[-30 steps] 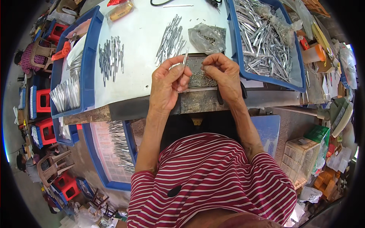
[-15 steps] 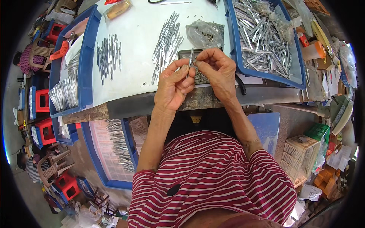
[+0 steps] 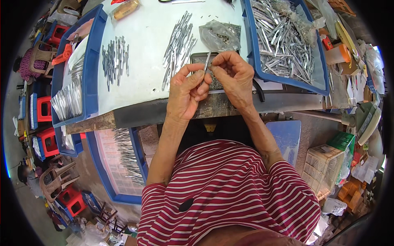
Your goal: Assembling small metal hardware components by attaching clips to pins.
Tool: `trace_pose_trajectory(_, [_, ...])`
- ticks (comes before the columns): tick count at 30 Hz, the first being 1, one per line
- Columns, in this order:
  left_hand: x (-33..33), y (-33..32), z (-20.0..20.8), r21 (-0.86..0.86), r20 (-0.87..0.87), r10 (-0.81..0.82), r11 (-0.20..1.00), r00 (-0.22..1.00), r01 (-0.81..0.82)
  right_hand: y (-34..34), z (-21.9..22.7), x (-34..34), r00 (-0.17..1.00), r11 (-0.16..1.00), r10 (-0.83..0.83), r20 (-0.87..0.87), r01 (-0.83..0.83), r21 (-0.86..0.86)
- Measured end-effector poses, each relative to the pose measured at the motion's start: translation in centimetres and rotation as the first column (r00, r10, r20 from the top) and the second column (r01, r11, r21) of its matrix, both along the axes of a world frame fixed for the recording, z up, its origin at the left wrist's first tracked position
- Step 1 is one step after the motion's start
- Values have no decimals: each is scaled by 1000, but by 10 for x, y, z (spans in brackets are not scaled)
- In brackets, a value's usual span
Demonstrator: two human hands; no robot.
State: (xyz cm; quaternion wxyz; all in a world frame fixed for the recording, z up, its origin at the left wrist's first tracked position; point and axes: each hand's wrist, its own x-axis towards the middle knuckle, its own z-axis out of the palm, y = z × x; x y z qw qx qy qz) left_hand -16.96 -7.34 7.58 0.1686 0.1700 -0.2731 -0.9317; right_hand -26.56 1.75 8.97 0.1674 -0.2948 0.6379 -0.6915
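Between the thumb and fingers of my left hand a slim, shiny metal strip stands nearly upright, tipped slightly right. My right hand is closed in a pinch right beside the strip; whatever its fingertips hold is too small to make out. Under both hands, partly covered by them, lies a dark shallow tray of small metal bits. A clear plastic bag with more small bits rests just beyond it. To the left of the tray lies a loose pile of similar metal strips.
A second group of strips lies farther left on the white tabletop. Blue bins stand at both sides: the left bin holds stacked strips, the right bin a jumbled heap. Below the table edge is another blue bin.
The metal strip leans a little more to the right. Both hands keep nearly the same place and grip; the whole view has shifted slightly.
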Motion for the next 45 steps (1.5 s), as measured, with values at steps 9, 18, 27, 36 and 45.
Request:
trace_pose_trajectory(9, [-1, 7, 7, -178, 53, 75, 982, 996, -65, -1, -5, 5, 995, 999, -32, -91, 30, -15])
trace_pose_trajectory(18, [2, 7, 8, -288, 48, 70, 956, 996, -54, 2, -6, 4, 1000, 998, -1, -13, 0, -57])
trace_pose_trajectory(27, [0, 13, 8, -392, 76, 144, 914, 987, -103, 1, -7, 6, 998, 993, 22, 62, -15, -115])
trace_pose_trajectory(36, [0, 21, 8, -623, 101, 275, 767, 956, -154, -1, -11, 10, 996, 993, 41, 78, -32, -113])
trace_pose_trajectory(45, [3, 17, 11, -707, 184, 277, 704, 943, -69, -1, -11, 6, 989, 989, 94, 110, -81, -121])
